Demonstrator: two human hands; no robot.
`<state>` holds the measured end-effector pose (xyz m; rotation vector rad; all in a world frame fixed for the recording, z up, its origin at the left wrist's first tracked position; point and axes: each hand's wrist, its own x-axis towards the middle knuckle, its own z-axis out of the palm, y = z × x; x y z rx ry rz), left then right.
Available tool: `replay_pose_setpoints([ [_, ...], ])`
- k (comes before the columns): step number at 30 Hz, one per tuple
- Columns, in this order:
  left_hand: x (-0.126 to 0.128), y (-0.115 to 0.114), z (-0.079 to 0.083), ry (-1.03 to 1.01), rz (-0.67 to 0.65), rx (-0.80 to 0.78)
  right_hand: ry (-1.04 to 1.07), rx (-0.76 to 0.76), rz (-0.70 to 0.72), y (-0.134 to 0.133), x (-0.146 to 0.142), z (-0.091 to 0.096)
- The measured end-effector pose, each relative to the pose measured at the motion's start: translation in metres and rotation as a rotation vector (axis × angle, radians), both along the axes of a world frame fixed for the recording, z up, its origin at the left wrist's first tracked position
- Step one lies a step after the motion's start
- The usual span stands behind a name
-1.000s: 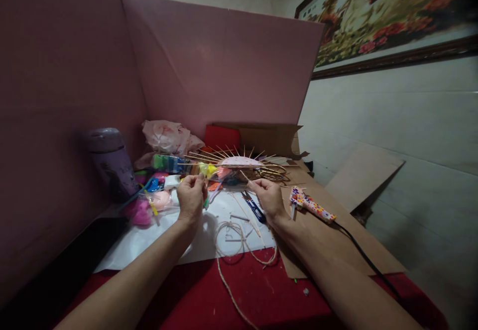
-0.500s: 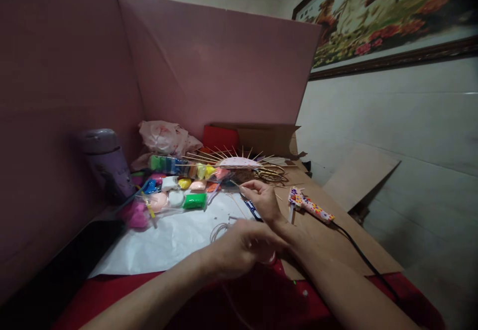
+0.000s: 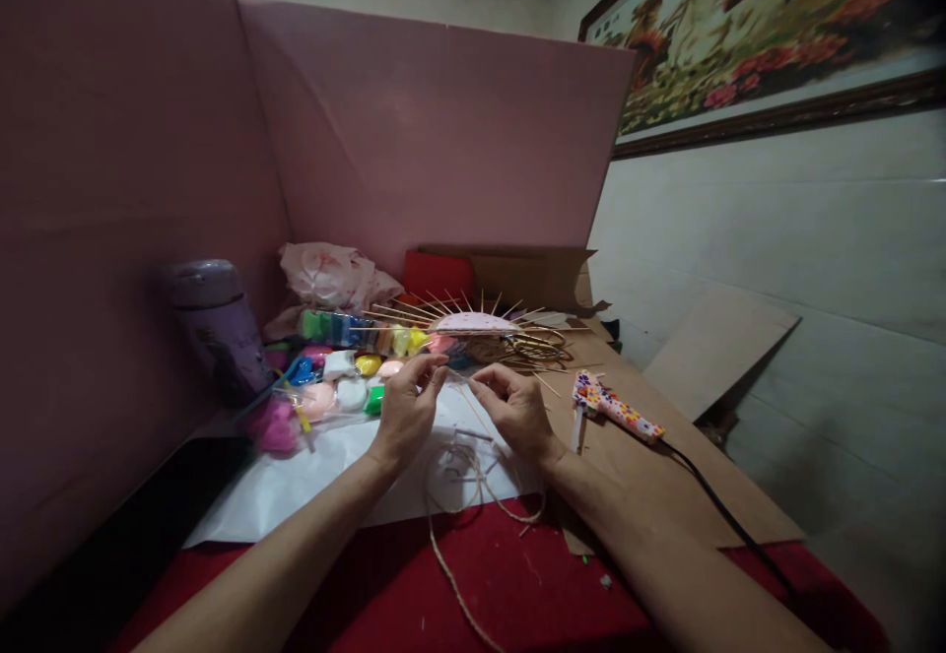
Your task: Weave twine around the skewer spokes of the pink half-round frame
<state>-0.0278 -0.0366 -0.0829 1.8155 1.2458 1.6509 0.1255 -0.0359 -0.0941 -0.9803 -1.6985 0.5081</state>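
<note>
My left hand point(image 3: 408, 409) and my right hand point(image 3: 518, 415) face each other over the white sheet point(image 3: 317, 481), fingertips pinched. A thin tan twine point(image 3: 441, 556) runs between the fingertips, hangs down in loops on the sheet and trails over the red cloth point(image 3: 370, 589). Just beyond my hands is a half-round pinkish-white piece point(image 3: 477, 323) with thin wooden sticks fanning out from it. To the right of my right hand, a flower-patterned glue gun point(image 3: 617, 412) lies on brown cardboard point(image 3: 687, 486).
Packets of coloured clay point(image 3: 351, 395) lie at the left, near a purple bottle point(image 3: 222, 333). A black flat object point(image 3: 140, 515) sits at the left edge. The glue gun's black cord point(image 3: 728, 505) runs toward the front right. A pink panel point(image 3: 436, 141) stands behind.
My left hand has moved up and away from my right wrist to meet the right fingertips. The twine is now stretched between both hands, its loops spread on the sheet.
</note>
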Motion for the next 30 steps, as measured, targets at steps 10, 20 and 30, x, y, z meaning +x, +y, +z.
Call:
replay_pose_setpoints([
  [10, 0.001, -0.002, -0.001, 0.107, -0.067, -0.03, 0.08, -0.058, 0.115, -0.003, -0.004, 0.007],
  [20, -0.002, 0.0, -0.004, 0.308, 0.069, 0.192, 0.021, 0.009, -0.023, 0.0, -0.002, 0.005],
  [30, -0.001, 0.0, -0.008, 0.462, 0.092, 0.162, 0.027, 0.02, -0.044, 0.0, -0.001, 0.005],
])
